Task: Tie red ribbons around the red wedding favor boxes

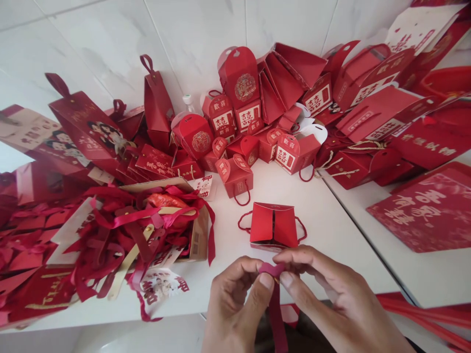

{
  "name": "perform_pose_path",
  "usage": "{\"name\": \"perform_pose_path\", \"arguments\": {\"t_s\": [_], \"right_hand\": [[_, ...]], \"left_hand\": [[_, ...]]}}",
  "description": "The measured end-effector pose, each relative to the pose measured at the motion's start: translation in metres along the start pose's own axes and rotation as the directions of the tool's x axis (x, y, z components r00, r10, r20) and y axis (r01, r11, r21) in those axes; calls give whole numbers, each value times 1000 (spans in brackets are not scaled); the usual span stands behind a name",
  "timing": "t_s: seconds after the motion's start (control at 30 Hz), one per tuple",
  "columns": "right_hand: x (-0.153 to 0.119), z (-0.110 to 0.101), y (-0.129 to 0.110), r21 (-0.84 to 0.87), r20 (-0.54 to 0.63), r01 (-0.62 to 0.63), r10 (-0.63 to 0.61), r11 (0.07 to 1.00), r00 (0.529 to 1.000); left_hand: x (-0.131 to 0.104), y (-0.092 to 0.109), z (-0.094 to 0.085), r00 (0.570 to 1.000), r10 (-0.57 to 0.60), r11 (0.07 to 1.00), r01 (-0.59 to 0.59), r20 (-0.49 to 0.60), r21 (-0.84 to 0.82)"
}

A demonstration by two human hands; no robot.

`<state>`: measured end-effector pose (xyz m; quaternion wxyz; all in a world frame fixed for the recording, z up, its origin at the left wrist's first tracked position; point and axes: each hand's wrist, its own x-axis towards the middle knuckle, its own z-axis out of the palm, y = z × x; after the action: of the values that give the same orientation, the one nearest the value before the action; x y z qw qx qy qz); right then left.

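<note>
Both hands meet at the table's front edge over a dark red strap, whose long end hangs down below them. My left hand pinches the strap's curled top between thumb and index finger. From the other side, my right hand pinches the same top part with thumb and fingertips. A small gold-coloured bit shows on the strap between the thumbs. Just beyond my fingertips lies a small red box, with flaps meeting in a middle slit and a twisted cord loop at each side.
A cardboard box full of red straps and ribbons stands at the left. Many red gift boxes crowd along the tiled wall. A flat red bag lies at the right, past a seam in the white table. A bottle stands behind.
</note>
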<state>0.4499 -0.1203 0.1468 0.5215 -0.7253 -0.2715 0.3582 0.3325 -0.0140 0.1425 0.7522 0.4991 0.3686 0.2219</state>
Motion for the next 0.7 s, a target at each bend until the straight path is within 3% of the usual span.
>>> {"name": "perform_pose_path", "arguments": {"t_s": [0.1,0.23,0.33,0.43,0.5,0.6,0.7], "right_hand": [[0,1,-1,43,10,-36,36,998,999],[3,2,-3,69,-7,42,-42,997,999],[2,2,-1,60,-19,81,-80,995,997],[1,2,5,-63,-38,150,-153,987,988],[2,1,8,-176,-31,285,-295,942,955],[5,-1,13,-292,16,489,-507,822,862],[9,-4,18,-357,87,584,-596,729,798]], "left_hand": [[1,-1,-2,999,-20,999,21,40,-31],[4,-4,-4,987,-66,988,85,149,-128],[6,-5,-3,987,-91,972,117,133,-204],[7,-6,-3,986,-106,959,136,128,-248],[7,-6,-3,988,-103,954,131,118,-268],[6,-6,-3,993,-86,959,104,78,-264],[6,-6,-2,995,-87,963,96,49,-253]]}}
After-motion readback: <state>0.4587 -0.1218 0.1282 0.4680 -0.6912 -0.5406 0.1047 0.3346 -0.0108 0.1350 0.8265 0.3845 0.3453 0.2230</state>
